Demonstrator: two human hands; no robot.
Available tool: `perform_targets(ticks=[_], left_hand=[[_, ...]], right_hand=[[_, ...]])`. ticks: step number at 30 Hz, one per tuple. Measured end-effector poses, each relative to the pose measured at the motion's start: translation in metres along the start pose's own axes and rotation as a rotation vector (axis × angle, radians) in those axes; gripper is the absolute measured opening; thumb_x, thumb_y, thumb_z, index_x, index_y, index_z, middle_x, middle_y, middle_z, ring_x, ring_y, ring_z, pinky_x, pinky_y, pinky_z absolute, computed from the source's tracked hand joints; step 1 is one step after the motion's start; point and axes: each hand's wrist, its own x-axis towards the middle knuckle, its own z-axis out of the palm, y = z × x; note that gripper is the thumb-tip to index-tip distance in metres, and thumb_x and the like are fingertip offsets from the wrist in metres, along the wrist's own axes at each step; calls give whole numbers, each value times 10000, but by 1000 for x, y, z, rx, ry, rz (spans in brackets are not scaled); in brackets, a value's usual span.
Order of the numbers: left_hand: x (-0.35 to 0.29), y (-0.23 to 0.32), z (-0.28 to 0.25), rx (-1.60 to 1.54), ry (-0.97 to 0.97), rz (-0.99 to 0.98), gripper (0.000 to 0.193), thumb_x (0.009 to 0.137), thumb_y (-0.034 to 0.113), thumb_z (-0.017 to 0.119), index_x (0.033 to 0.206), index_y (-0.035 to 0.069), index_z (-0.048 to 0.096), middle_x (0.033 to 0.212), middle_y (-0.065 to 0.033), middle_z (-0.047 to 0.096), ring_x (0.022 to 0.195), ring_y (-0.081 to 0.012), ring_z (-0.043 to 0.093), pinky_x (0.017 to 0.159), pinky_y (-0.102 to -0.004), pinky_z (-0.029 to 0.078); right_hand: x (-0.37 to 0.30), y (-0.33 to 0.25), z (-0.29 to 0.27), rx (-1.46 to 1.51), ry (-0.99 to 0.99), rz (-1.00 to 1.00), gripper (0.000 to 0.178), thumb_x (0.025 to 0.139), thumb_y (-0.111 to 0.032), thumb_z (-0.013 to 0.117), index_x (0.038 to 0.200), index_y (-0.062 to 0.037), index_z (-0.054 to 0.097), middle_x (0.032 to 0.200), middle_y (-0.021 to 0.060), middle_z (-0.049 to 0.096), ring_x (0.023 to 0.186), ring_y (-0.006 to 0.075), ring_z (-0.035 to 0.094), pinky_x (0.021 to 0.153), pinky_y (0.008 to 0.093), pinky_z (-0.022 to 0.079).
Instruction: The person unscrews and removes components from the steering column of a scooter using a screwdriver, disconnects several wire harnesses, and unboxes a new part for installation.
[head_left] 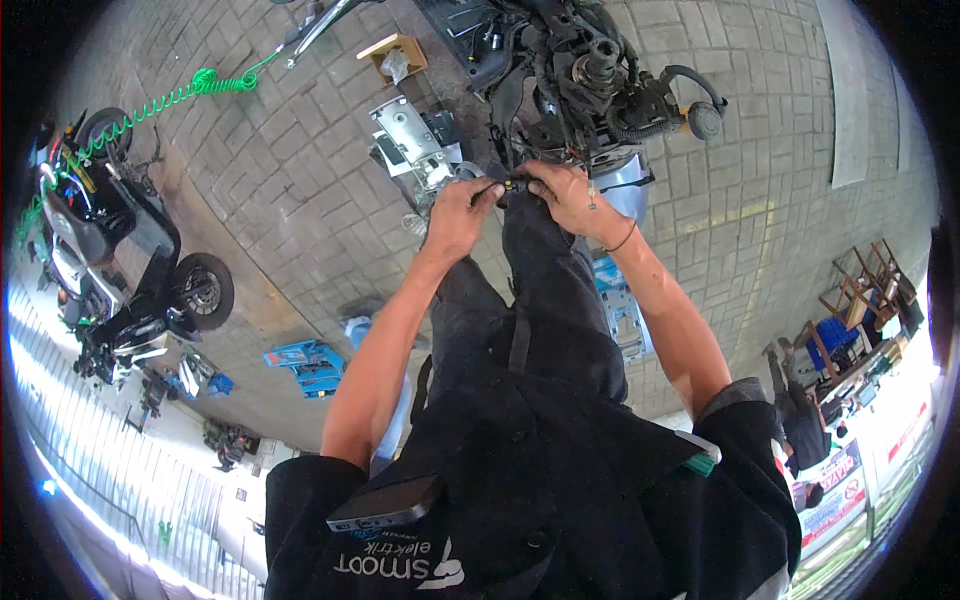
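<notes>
Above my knees, both hands pinch one small dark piece with a yellow spot point(511, 187); it looks like part of a cable, but fingers cover most of it. My left hand point(460, 218) is closed on its left end, thumb and fingertips pressed together. From the other side my right hand point(572, 203) grips it, fingers curled. Just beyond them stands a partly stripped scooter point(600, 70) with dark hoses and bare mechanical parts. Black strands hang from it close to my fingertips. A thin wire with a small tip point(591, 194) dangles beside my right hand.
Left of the scooter lie a silver metal part point(405, 130) and an open cardboard box point(392, 60). Blue trays point(308, 368) rest on the floor at left. A green coiled hose point(205, 82) stretches toward another scooter point(130, 240). A person point(800, 410) is at the far right.
</notes>
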Motion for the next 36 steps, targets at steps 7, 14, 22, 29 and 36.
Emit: perform_targets(ticks=[7, 14, 22, 29, 36], left_hand=[[-1, -4, 5, -12, 26, -28, 234, 979, 211, 640, 1018, -4, 724, 807, -226, 668, 752, -379, 647, 710, -436, 477], [6, -3, -3, 200, 8, 68, 216, 957, 197, 654, 1008, -1, 725, 815, -220, 669, 755, -397, 637, 706, -451, 477], [8, 1, 2, 112, 69, -21, 220, 944, 215, 669, 977, 12, 746, 821, -226, 682, 784, -420, 660, 712, -470, 500], [3, 0, 13, 162, 209, 74, 206, 938, 154, 662, 933, -50, 686, 747, -213, 627, 666, -358, 571, 666, -433, 444], [9, 5, 15, 52, 155, 19, 200, 936, 142, 652, 915, -56, 675, 759, -243, 612, 690, -396, 586, 675, -441, 452]], right_hand=[[1, 8, 6, 132, -57, 88, 259, 972, -103, 632, 1217, -36, 682, 1106, 230, 711, 1074, 416, 661, 887, 473, 520], [3, -1, 1, 56, -28, 132, 260, 982, -118, 633, 1227, -49, 687, 1064, 226, 720, 1010, 398, 689, 837, 460, 539], [6, -5, 1, 71, -28, 167, 253, 991, -98, 620, 1219, -27, 701, 1110, 193, 732, 1010, 372, 688, 901, 415, 525], [3, 2, 7, 88, 5, 108, 246, 986, -124, 635, 1205, -28, 694, 1058, 219, 727, 1004, 399, 692, 864, 441, 536], [4, -1, 4, -5, 20, 127, 246, 976, -116, 636, 1198, -27, 694, 1074, 227, 725, 1018, 412, 684, 868, 453, 531]])
